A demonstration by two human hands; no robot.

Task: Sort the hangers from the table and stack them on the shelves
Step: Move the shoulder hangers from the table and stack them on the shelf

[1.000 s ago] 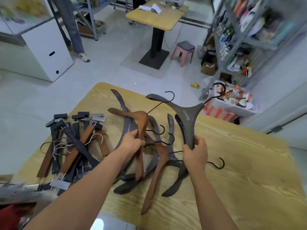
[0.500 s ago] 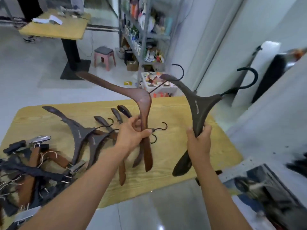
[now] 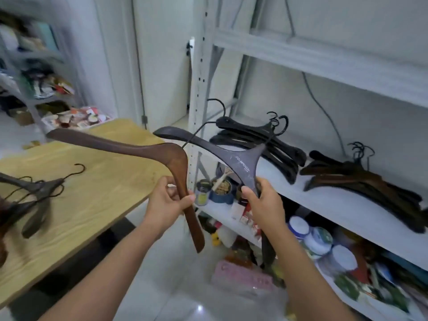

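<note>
1. My left hand (image 3: pixel 166 202) grips the brown wooden hanger (image 3: pixel 139 149), left of the shelf (image 3: pixel 324 199).
2. My right hand (image 3: pixel 264 201) grips the dark grey hanger (image 3: pixel 243 163), nearer the shelf, its black hanger stack (image 3: pixel 266 144) directly ahead.

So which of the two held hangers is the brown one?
The brown hanger gripped by the left hand; the right hand grips a dark grey hanger.
</note>
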